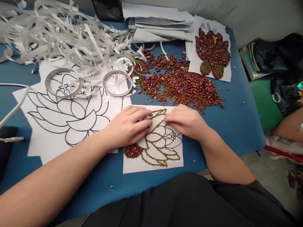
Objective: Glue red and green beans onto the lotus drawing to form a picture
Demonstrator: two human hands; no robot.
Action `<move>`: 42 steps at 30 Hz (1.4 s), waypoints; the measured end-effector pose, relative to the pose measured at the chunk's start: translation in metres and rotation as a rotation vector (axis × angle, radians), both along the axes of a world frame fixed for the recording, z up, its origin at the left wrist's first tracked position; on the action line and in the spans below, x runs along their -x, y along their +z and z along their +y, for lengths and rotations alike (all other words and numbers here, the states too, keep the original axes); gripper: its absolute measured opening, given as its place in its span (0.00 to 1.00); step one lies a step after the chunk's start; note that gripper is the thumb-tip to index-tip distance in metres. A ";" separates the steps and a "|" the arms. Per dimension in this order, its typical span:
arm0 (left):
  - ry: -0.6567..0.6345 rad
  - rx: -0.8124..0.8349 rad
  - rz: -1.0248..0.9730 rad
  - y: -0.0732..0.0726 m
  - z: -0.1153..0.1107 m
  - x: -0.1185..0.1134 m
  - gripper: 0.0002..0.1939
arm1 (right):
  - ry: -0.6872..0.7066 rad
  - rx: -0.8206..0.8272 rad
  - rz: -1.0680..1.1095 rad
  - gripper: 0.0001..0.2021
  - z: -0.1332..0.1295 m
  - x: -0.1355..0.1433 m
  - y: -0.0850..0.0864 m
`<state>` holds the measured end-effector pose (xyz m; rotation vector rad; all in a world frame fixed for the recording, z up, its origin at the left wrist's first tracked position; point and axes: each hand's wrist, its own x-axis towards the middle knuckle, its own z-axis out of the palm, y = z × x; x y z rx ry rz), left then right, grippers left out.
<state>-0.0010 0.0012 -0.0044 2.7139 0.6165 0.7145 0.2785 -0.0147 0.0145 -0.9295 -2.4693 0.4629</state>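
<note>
A small white sheet (153, 167) with a lotus outline lies before me, turned sideways. Green mung beans (156, 138) trace many of its petal lines, and red beans (133, 151) fill a rounded leaf at the lower left. My left hand (132, 124) rests on the sheet's left part, fingers loosely bent and slightly apart, with nothing visible in them. At the upper right of the drawing, the fingertips of my right hand (186, 121) are pinched together close to a petal line; whatever is between them is too small to make out.
Loose mixed beans (180, 83) spread behind the sheet. A finished-looking bean lotus (213, 50) lies back right. Larger printed lotus sheets (52, 116) sit left, with two tape rolls (117, 83) and tangled paper strips (78, 34). Another person's arm (290, 124) shows far right.
</note>
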 end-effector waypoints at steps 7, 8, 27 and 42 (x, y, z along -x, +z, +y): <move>0.005 -0.006 -0.015 -0.001 0.000 0.000 0.07 | 0.009 0.014 -0.028 0.09 -0.001 0.001 -0.004; 0.005 -0.006 -0.012 -0.001 0.000 0.000 0.07 | 0.010 0.015 -0.018 0.09 0.000 0.001 -0.004; 0.002 0.007 0.000 0.000 0.000 0.000 0.08 | 0.023 -0.125 -0.157 0.09 -0.005 0.004 0.001; 0.000 -0.010 0.005 -0.001 0.000 0.000 0.07 | 0.005 -0.220 -0.172 0.10 -0.007 0.004 0.005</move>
